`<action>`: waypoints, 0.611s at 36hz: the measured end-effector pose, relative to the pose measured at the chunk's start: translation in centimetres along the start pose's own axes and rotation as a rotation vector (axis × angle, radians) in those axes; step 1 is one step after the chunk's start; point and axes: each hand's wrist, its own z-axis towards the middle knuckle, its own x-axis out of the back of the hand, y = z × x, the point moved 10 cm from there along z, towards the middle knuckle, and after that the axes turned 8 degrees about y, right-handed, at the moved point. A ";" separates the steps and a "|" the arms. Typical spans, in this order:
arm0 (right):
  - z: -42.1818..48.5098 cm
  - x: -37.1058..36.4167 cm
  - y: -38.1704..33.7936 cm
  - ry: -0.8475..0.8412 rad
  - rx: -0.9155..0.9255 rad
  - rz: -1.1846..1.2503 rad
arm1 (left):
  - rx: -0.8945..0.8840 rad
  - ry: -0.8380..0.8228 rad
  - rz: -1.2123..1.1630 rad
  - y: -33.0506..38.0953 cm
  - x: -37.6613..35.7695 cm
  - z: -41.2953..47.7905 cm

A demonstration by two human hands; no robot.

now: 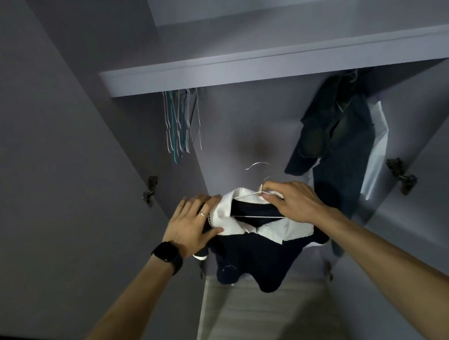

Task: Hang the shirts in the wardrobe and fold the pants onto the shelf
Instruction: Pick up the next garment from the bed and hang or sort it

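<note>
The shelf hides the tops of the spare hangers and jeans. The right hand and shirt collar cover half the held hanger.

A home bedroom closet — an open grey wardrobe with hinged doors. Under its shelf hang empty hangers and a denim jacket — household clothes storage.

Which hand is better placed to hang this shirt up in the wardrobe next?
Right, likely. The right hand pinches the hanger just below its hook, so it can lift it. The left hand only rests on the white collar of the shirt.
</note>
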 end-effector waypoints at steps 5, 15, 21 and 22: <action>0.2 0.6 0.2 -0.075 -0.068 0.050 | 0.152 -0.012 -0.034 -0.6 0.6 2.2; 0.9 2.7 1.9 -0.072 -0.146 -0.106 | 0.186 -0.055 -0.317 0.0 1.6 6.3; 0.0 1.2 0.9 -0.200 -0.069 -0.070 | 0.397 -0.187 -0.522 -3.6 1.5 7.7; 0.3 1.7 0.4 -0.150 -0.051 -0.042 | 0.395 -0.240 -0.534 -3.2 1.0 7.6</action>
